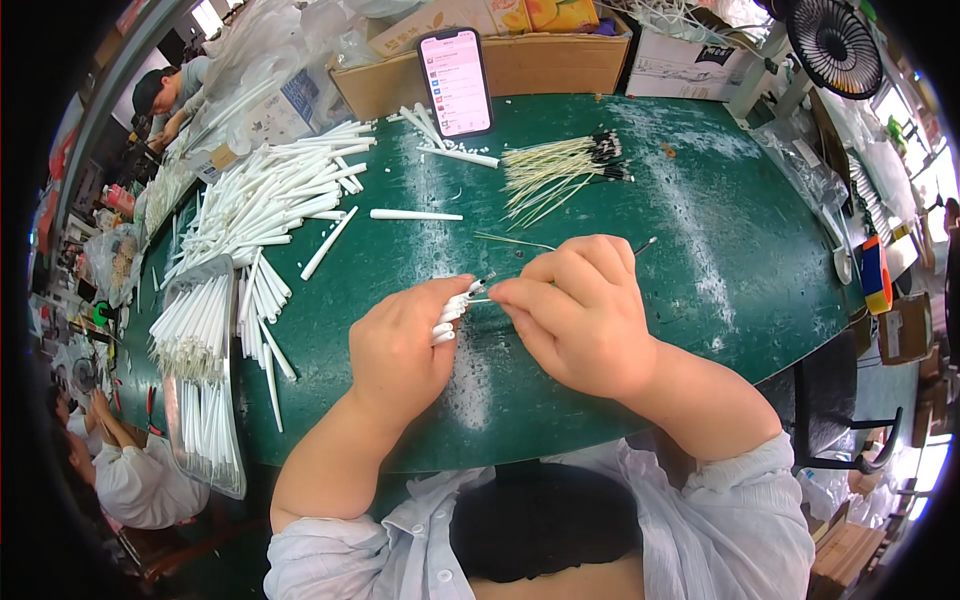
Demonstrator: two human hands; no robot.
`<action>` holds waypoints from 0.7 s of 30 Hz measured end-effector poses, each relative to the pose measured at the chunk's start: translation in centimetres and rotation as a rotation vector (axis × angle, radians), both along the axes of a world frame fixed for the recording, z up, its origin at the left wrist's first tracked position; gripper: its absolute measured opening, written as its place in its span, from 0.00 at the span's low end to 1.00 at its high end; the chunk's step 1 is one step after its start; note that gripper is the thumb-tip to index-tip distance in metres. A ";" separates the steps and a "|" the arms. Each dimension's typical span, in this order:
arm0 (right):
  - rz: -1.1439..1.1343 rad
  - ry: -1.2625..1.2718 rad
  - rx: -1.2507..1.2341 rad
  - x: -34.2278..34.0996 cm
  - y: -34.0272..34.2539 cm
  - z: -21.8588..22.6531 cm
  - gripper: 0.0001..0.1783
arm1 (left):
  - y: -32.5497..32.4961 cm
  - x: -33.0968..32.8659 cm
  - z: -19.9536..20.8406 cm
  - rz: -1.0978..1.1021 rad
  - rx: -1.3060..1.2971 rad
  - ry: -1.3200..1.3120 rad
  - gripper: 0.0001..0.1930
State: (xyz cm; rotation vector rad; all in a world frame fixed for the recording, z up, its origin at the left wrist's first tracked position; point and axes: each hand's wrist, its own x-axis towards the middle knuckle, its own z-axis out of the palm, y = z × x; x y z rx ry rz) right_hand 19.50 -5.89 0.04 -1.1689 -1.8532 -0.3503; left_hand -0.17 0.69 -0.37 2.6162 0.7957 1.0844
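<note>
My left hand [400, 340] is closed around several white tapered tubes [447, 328], their hollow ends showing at the fingers. A small dark-tipped piece [485, 282] sticks out at the top of that grip. Close beside it, my right hand [585, 315] pinches the end of a thin pale wire [480, 300] between thumb and forefinger. Another fine wire [512, 240] shows behind the right hand; whether that hand holds it I cannot tell. Farther off lies a bundle of pale wires with black tips [555, 172]. One loose white tube [415, 215] lies beyond my left hand.
White tubes are heaped [270, 190] at the left, beside a long clear tray [222, 478] of tubes. A lit phone [457, 85] stands against a cardboard box [560, 62]. A fan [835, 45] and tape roll [876, 275] are at the right. Other people sit at the left.
</note>
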 end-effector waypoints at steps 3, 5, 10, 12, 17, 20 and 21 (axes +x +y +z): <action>-0.016 -0.114 0.060 0.2 -0.2 0.1 0.16 | -0.2 -0.1 0.3 0.032 0.079 0.075 0.17; -0.007 -0.175 0.081 0.2 -0.2 0.1 0.16 | -0.3 -0.1 0.5 0.042 0.142 0.118 0.18; -0.100 -0.315 0.321 0.0 0.5 0.2 0.17 | -0.2 -0.1 0.3 0.050 0.140 0.133 0.19; -0.093 -0.354 0.314 0.1 0.4 -0.1 0.18 | -0.3 0.1 0.0 0.038 0.132 0.146 0.19; -0.091 -0.406 0.300 -0.1 0.1 0.2 0.19 | -0.5 -0.1 -0.2 0.095 0.033 0.196 0.15; -0.308 -0.119 0.071 1.1 -0.3 1.8 0.29 | 0.3 -0.2 0.0 0.086 -0.088 0.048 0.12; -0.298 -0.119 0.073 1.7 -0.2 1.6 0.29 | 0.3 -0.2 0.1 0.097 -0.087 0.046 0.12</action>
